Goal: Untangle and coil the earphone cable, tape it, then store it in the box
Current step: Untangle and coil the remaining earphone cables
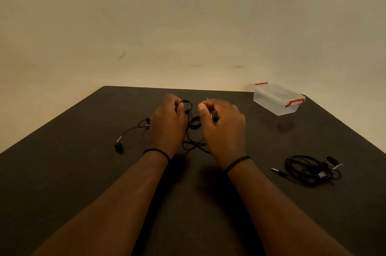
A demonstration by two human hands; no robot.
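At the middle of the dark table (83,172), toward its far edge: both hands raised just above the surface, working a tangled black earphone cable (193,145). Left hand (168,125) curled, fingertips pinching the cable near a small black piece at its top. Right hand (223,128) also curled, thumb pressed against fingers; it seems to pinch something thin and pale, but exactly what cannot be told. Loose loops of cable lie on the table between and under the wrists. One strand trails out left, ending in an earbud (118,145) resting on the table. Far right corner: clear plastic box (277,99), lid on, red clips. Near the right edge: a second earphone set (309,169), already coiled.
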